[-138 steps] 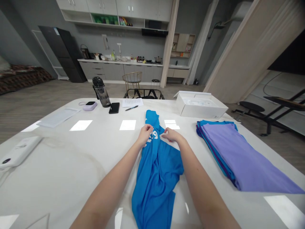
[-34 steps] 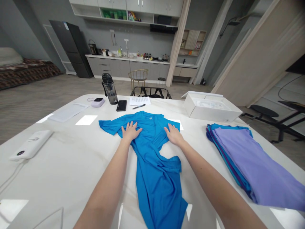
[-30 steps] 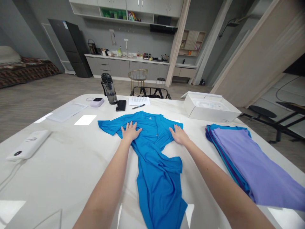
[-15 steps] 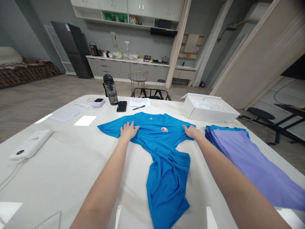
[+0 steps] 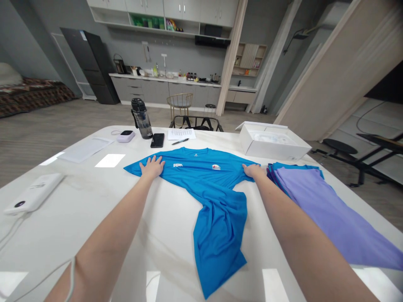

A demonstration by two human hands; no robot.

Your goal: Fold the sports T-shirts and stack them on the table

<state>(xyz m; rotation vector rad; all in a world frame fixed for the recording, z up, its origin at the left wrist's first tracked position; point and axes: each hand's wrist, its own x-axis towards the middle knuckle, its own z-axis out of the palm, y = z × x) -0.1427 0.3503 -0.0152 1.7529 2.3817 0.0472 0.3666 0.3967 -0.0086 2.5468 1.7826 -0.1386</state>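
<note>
A blue T-shirt (image 5: 217,184) lies on the white table, its shoulders and sleeves spread across and its lower body bunched and twisted towards me. White lettering and a small red and white badge show on its chest. My left hand (image 5: 152,167) rests flat with fingers spread on the sleeve at the left. At the opposite sleeve, my right hand (image 5: 252,170) has its fingers closed on the fabric near the edge; part of the fingers is hidden. Just right of that hand lies a stack of folded clothes (image 5: 302,178), with a lilac piece on top.
An open white box (image 5: 273,144) stands at the back right. Along the back are a black water bottle (image 5: 141,118), a phone (image 5: 157,140), a pen (image 5: 180,141) and paper (image 5: 181,134). A white power bank (image 5: 34,193) with cables lies at left; one cable crosses my left forearm.
My left hand has slid left across the shirt towards the sleeve end, uncovering the white lettering. The upper shirt lies flatter. My right hand stays at its sleeve; the view has shifted slightly.
</note>
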